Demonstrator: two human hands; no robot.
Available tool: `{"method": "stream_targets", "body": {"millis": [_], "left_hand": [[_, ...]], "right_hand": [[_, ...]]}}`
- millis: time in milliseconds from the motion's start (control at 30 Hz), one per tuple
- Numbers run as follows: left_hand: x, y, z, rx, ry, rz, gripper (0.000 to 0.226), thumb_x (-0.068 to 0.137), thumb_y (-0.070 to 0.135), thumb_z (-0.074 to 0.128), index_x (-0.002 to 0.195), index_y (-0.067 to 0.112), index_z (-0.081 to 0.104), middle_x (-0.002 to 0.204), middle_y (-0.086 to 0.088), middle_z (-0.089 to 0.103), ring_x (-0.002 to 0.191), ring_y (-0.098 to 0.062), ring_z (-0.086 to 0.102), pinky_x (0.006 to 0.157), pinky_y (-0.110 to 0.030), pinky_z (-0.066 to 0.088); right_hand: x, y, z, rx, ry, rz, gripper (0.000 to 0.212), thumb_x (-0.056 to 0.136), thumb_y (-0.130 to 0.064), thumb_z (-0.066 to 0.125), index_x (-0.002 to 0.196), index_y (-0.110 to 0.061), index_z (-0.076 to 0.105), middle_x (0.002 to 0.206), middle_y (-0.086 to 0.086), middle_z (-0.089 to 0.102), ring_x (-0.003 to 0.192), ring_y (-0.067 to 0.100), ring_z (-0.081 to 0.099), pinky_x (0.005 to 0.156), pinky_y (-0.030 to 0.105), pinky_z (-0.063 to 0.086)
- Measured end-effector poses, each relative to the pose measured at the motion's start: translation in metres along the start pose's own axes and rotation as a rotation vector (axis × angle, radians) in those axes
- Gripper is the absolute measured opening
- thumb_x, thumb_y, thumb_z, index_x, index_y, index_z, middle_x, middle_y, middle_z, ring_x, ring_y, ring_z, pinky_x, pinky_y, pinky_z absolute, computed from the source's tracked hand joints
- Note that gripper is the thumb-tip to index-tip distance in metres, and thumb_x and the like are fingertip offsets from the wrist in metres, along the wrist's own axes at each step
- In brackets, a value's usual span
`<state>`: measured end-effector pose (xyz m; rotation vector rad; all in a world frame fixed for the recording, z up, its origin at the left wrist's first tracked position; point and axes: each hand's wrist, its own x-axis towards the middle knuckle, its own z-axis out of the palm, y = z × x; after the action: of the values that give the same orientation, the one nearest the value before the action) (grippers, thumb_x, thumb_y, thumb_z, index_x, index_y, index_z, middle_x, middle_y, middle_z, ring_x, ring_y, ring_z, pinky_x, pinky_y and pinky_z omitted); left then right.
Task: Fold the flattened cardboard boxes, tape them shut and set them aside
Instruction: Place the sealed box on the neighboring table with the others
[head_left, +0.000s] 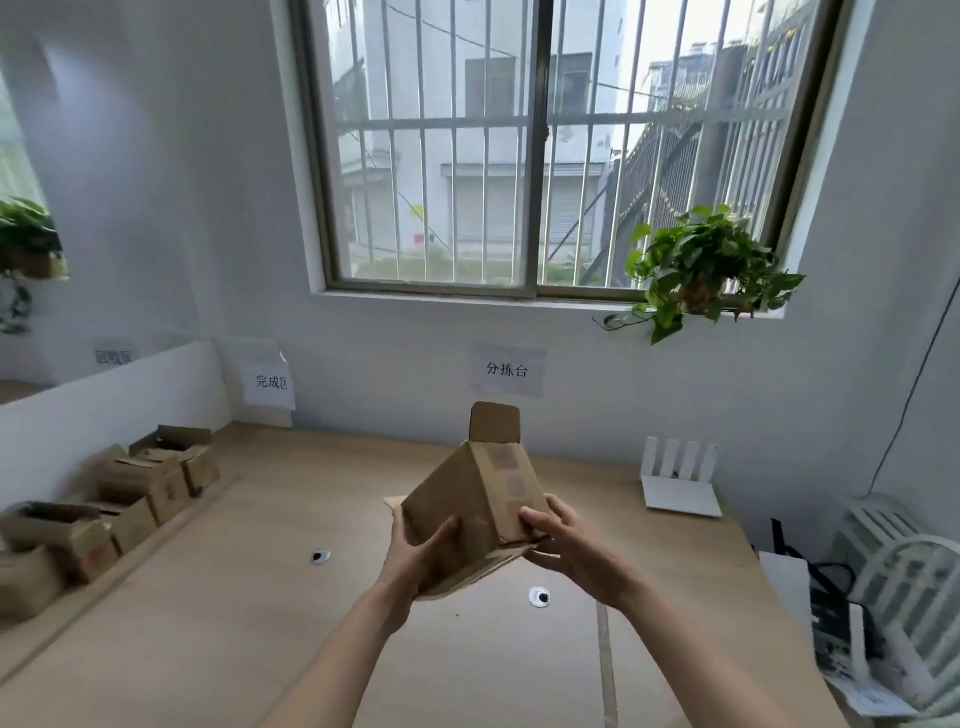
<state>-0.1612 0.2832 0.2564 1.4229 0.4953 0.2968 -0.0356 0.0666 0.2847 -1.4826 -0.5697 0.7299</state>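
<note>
A small brown cardboard box (470, 501) is held in the air above the middle of the wooden table (260, 597), tilted with one edge up. One flap at its far end stands upright and open. My left hand (421, 553) grips the box's near left face, thumb on top and fingers underneath. My right hand (563, 545) holds the near right end, with the thumb pressing on the box's right face. Loose flaps stick out below the box between my hands.
Several folded cardboard boxes (140, 488) sit in a row along the table's left side, by a white partition. A white router (678, 480) stands at the back right. Two cable holes (539, 596) are in the tabletop. A white fan and bags stand right of the table.
</note>
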Motion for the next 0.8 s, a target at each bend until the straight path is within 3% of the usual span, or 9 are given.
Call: {"method": "stream_targets", "body": {"millis": [67, 167, 233, 300, 400, 467, 600, 700, 800], "left_hand": [[-0.007, -0.002, -0.019, 0.023, 0.014, 0.006, 0.082, 0.044, 0.076, 0.087, 0.113, 0.07, 0.043, 0.127, 0.02, 0.059, 0.113, -0.013, 0.06, 0.075, -0.038, 0.058], [-0.008, -0.009, -0.06, 0.15, 0.169, 0.125, 0.106, 0.044, 0.07, 0.091, 0.135, 0.062, 0.037, 0.133, 0.007, 0.054, 0.118, -0.018, 0.057, 0.093, -0.044, 0.056], [-0.014, -0.009, -0.089, 0.226, 0.258, 0.173, 0.125, 0.041, 0.067, 0.093, 0.148, 0.053, 0.029, 0.134, 0.0, 0.046, 0.122, -0.022, 0.05, 0.103, -0.046, 0.051], [-0.019, -0.005, -0.119, 0.26, 0.299, 0.211, 0.131, 0.04, 0.067, 0.094, 0.15, 0.052, 0.024, 0.133, 0.0, 0.042, 0.123, -0.022, 0.047, 0.107, -0.047, 0.047], [-0.025, 0.001, -0.167, 0.299, 0.365, 0.245, 0.135, 0.041, 0.066, 0.094, 0.152, 0.051, 0.018, 0.132, 0.0, 0.04, 0.124, -0.024, 0.046, 0.108, -0.05, 0.046], [-0.031, 0.003, -0.203, 0.335, 0.403, 0.246, 0.139, 0.042, 0.061, 0.095, 0.154, 0.048, 0.014, 0.133, -0.001, 0.037, 0.127, -0.025, 0.043, 0.111, -0.049, 0.043], [-0.046, 0.002, -0.281, 0.406, 0.471, 0.252, 0.143, 0.042, 0.055, 0.097, 0.155, 0.047, 0.011, 0.129, 0.002, 0.035, 0.127, -0.026, 0.044, 0.109, -0.046, 0.043], [-0.06, 0.0, -0.338, 0.45, 0.516, 0.229, 0.15, 0.032, 0.065, 0.094, 0.154, 0.051, 0.008, 0.13, 0.004, 0.034, 0.129, -0.026, 0.045, 0.108, -0.044, 0.042], [-0.075, -0.005, -0.39, 0.47, 0.577, 0.195, 0.153, 0.027, 0.068, 0.093, 0.153, 0.052, 0.007, 0.139, -0.002, 0.038, 0.132, -0.027, 0.044, 0.108, -0.046, 0.042]], "right_hand": [[0.004, -0.004, 0.012, -0.02, -0.044, -0.02, 0.073, 0.081, -0.045, 0.083, 0.143, -0.037, 0.046, 0.13, 0.005, 0.066, 0.12, 0.027, 0.065, 0.109, 0.045, 0.049], [0.014, -0.016, 0.032, -0.178, -0.103, -0.131, 0.096, 0.084, -0.016, 0.08, 0.15, -0.057, 0.024, 0.141, -0.004, 0.053, 0.117, 0.024, 0.066, 0.094, 0.038, 0.055], [0.022, -0.027, 0.056, -0.322, -0.183, -0.188, 0.102, 0.085, -0.004, 0.071, 0.149, -0.063, 0.018, 0.147, -0.019, 0.043, 0.119, 0.018, 0.065, 0.091, 0.028, 0.054], [0.033, -0.036, 0.088, -0.354, -0.209, -0.207, 0.095, 0.086, -0.012, 0.071, 0.147, -0.064, 0.019, 0.148, -0.028, 0.039, 0.123, 0.007, 0.061, 0.093, 0.02, 0.051], [0.051, -0.041, 0.141, -0.344, -0.127, -0.209, 0.086, 0.076, -0.051, 0.082, 0.144, -0.062, 0.03, 0.144, -0.006, 0.047, 0.119, 0.011, 0.064, 0.093, 0.027, 0.055], [0.066, -0.039, 0.175, -0.371, -0.11, -0.203, 0.087, 0.065, -0.067, 0.085, 0.137, -0.066, 0.036, 0.135, -0.003, 0.054, 0.114, 0.015, 0.065, 0.095, 0.034, 0.058], [0.093, -0.036, 0.248, -0.459, -0.101, -0.21, 0.09, 0.053, -0.065, 0.091, 0.125, -0.065, 0.037, 0.118, 0.003, 0.062, 0.104, 0.02, 0.068, 0.088, 0.041, 0.061], [0.111, -0.035, 0.303, -0.554, -0.179, -0.205, 0.106, 0.05, -0.06, 0.094, 0.135, -0.064, 0.03, 0.115, 0.012, 0.062, 0.103, 0.029, 0.068, 0.09, 0.046, 0.06], [0.127, -0.034, 0.356, -0.596, -0.248, -0.206, 0.105, 0.054, -0.053, 0.093, 0.139, -0.06, 0.033, 0.109, 0.01, 0.063, 0.104, 0.028, 0.066, 0.095, 0.048, 0.056]]}}
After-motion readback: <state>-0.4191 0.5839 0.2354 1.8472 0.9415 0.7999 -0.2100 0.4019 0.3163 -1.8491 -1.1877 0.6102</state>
